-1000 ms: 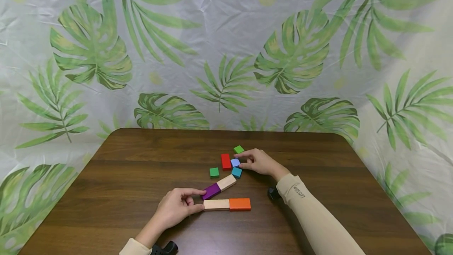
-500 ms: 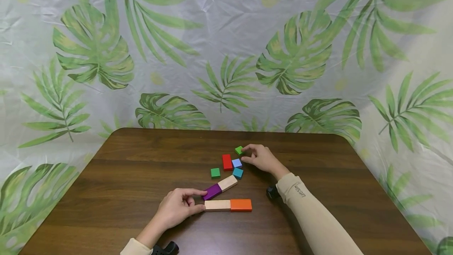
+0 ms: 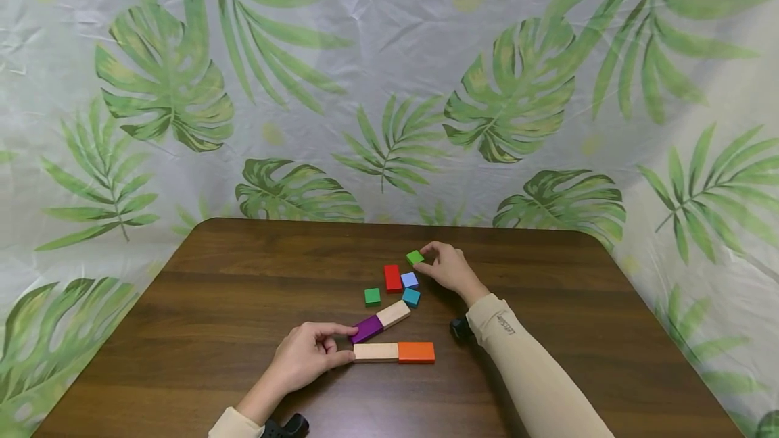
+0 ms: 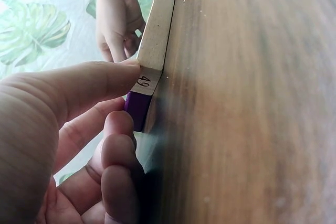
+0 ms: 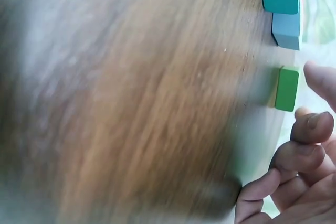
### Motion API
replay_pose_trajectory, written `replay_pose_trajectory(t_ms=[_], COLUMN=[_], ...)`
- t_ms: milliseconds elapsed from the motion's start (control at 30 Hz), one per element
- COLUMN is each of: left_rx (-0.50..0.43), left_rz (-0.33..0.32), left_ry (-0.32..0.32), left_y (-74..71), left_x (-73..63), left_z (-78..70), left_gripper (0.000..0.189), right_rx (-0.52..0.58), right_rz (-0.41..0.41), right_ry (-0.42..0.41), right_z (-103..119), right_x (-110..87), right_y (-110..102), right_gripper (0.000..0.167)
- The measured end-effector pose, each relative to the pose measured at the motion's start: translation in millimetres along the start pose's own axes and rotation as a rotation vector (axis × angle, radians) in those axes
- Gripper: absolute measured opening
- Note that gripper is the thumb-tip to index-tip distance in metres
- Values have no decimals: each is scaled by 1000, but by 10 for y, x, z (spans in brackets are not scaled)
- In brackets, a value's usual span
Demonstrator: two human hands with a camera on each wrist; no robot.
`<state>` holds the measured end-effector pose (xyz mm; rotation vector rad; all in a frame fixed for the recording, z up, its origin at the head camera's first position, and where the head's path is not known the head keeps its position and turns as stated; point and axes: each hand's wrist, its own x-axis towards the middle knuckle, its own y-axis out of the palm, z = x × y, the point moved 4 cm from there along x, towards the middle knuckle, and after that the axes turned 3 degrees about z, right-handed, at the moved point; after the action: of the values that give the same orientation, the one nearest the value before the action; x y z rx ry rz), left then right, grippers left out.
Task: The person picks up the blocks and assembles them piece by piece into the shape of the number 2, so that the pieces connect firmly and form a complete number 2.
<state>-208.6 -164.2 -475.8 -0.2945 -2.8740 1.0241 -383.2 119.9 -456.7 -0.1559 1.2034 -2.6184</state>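
Note:
My left hand [image 3: 307,355] rests at the left ends of two block rows. Its index fingertip touches the purple block [image 3: 367,328], its thumb the near pale wooden block [image 3: 376,353], which bears a number on its end in the left wrist view. Right of that block lies an orange block [image 3: 416,353]; another pale block [image 3: 393,315] continues the purple one, slanting away. My right hand [image 3: 449,268] is at the small light green block [image 3: 415,257], thumb and index finger spread about it. In the right wrist view, the fingertips appear just off this green block [image 5: 287,88].
Between the hands lie a red block [image 3: 392,278], a light blue block [image 3: 410,280], a teal block [image 3: 411,297] and a darker green block [image 3: 372,297]. The brown wooden table [image 3: 243,276] ends at a leaf-patterned cloth [image 3: 389,73] behind.
My right hand has moved from beside the light blue block, away from the body, to the light green block. The left hand stays at the same two block ends.

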Motion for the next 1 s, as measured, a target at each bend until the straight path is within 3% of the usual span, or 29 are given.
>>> replay_pose_trajectory(t_ms=[333, 467, 733, 1000], left_rx=[5, 11, 3, -2], left_rz=[-3, -7, -4, 2], left_ry=[-2, -5, -7, -10], left_y=[5, 2, -22, -7], left_x=[12, 16, 1, -2], left_z=[-14, -17, -30, -2], left_gripper=[30, 30, 29, 30], right_rx=[-48, -38, -37, -50], right_rz=[-40, -48, 72, 153], right_ry=[52, 23, -107, -101], right_z=[26, 56, 198, 312], right_x=[16, 19, 22, 11], right_y=[-11, -29, 16, 106], right_gripper=[35, 26, 17, 15])
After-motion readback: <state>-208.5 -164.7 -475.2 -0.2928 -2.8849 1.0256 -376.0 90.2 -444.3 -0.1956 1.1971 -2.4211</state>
